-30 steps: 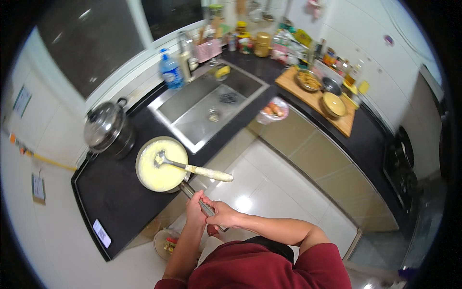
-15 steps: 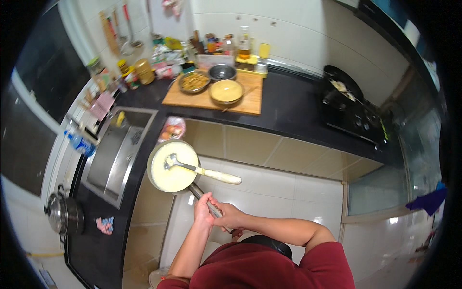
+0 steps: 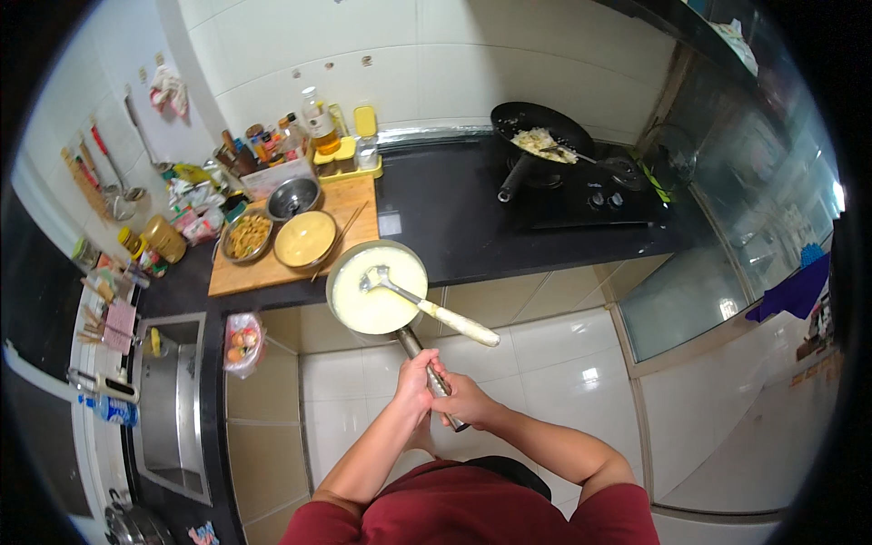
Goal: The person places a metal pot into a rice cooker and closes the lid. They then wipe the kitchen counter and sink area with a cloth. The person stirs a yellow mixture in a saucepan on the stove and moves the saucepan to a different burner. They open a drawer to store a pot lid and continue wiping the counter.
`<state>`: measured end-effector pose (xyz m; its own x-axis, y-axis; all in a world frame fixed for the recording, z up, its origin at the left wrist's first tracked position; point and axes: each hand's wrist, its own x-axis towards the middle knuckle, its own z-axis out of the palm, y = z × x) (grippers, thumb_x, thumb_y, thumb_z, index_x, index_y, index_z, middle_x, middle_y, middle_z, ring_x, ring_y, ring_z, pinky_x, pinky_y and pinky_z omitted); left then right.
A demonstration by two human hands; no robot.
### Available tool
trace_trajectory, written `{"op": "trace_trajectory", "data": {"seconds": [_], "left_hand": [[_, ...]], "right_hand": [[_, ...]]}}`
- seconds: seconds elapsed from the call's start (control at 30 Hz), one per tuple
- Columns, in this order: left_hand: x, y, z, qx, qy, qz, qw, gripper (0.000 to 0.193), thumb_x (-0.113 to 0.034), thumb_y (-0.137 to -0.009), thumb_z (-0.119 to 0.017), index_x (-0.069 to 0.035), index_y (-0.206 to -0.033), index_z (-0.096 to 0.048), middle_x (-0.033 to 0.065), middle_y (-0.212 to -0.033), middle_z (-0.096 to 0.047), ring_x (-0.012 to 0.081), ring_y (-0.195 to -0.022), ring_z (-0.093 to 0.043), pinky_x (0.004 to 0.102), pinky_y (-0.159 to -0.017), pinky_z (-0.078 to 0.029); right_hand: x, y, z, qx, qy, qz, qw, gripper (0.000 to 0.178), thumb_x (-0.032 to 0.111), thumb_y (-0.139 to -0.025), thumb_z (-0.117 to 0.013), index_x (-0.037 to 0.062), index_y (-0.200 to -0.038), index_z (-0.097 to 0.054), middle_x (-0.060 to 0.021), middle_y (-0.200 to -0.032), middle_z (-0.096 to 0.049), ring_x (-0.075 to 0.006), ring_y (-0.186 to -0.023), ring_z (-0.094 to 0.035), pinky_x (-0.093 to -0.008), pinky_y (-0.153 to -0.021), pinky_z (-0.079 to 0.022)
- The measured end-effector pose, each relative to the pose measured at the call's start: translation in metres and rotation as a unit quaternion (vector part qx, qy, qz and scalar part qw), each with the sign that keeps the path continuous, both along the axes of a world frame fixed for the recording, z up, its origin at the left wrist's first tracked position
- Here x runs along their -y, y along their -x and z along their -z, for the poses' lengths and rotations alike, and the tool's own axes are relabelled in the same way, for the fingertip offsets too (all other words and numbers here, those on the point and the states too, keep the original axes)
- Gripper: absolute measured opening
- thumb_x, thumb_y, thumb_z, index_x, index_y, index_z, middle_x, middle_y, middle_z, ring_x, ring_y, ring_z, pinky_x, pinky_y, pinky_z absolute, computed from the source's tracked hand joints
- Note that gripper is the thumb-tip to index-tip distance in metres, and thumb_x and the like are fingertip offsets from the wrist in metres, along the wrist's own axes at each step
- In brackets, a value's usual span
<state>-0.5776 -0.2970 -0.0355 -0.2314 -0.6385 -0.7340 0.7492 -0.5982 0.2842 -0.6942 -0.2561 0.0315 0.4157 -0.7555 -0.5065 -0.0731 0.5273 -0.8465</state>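
At the front edge of the dark desk (image 3: 472, 238), the pan (image 3: 331, 289) of pale yellow mixture (image 3: 368, 314) lies ahead and left of both grips. Its handle (image 3: 410, 342) slants back rightward; the left grip (image 3: 417, 378), nearer the pan, and the right grip (image 3: 463, 401), behind, are wrapped closed around it. A spoon (image 3: 459, 324) rests inside.

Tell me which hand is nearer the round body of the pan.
Left. The left hand grips the handle closer to the pan's round body; the right hand holds it farther back, near the handle's end.
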Motion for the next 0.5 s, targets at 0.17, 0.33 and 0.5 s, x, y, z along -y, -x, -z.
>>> {"op": "trace_trajectory", "data": {"seconds": [0.17, 0.33, 0.5], "left_hand": [[0.069, 0.046, 0.014, -0.001, 0.007, 0.049, 0.999, 0.020, -0.008, -0.080, -0.063, -0.006, -0.068, -0.047, 0.0048, -0.058, -0.049, 0.0165, -0.050, -0.048, 0.0297, -0.046, -0.044], [0.130, 0.070, 0.046, 0.031, 0.042, 0.073, 0.996, 0.019, -0.010, -0.081, -0.060, -0.007, -0.067, -0.048, 0.0046, -0.057, -0.048, 0.0169, -0.052, -0.048, 0.0302, -0.049, -0.043], [0.180, 0.070, 0.066, 0.052, 0.052, 0.097, 0.993, 0.017, -0.006, -0.079, -0.062, -0.006, -0.068, -0.050, 0.0049, -0.057, -0.049, 0.0153, -0.051, -0.049, 0.0295, -0.047, -0.044]], "right_hand": [[0.055, 0.038, 0.016, 0.001, -0.020, 0.059, 0.998, 0.019, 0.008, -0.073, -0.061, 0.0020, -0.088, -0.050, -0.0040, -0.068, -0.053, -0.0128, -0.049, -0.054, -0.0269, -0.043, -0.043], [0.109, 0.057, 0.065, -0.022, -0.011, 0.097, 0.995, 0.023, 0.006, -0.071, -0.061, 0.0018, -0.090, -0.049, -0.0051, -0.069, -0.053, -0.0140, -0.051, -0.055, -0.0276, -0.045, -0.044], [0.158, 0.057, 0.091, -0.004, -0.017, 0.112, 0.994, 0.025, 0.006, -0.072, -0.060, 0.0012, -0.093, -0.049, -0.0064, -0.070, -0.055, -0.0144, -0.052, -0.055, -0.0283, -0.046, -0.045]]}}
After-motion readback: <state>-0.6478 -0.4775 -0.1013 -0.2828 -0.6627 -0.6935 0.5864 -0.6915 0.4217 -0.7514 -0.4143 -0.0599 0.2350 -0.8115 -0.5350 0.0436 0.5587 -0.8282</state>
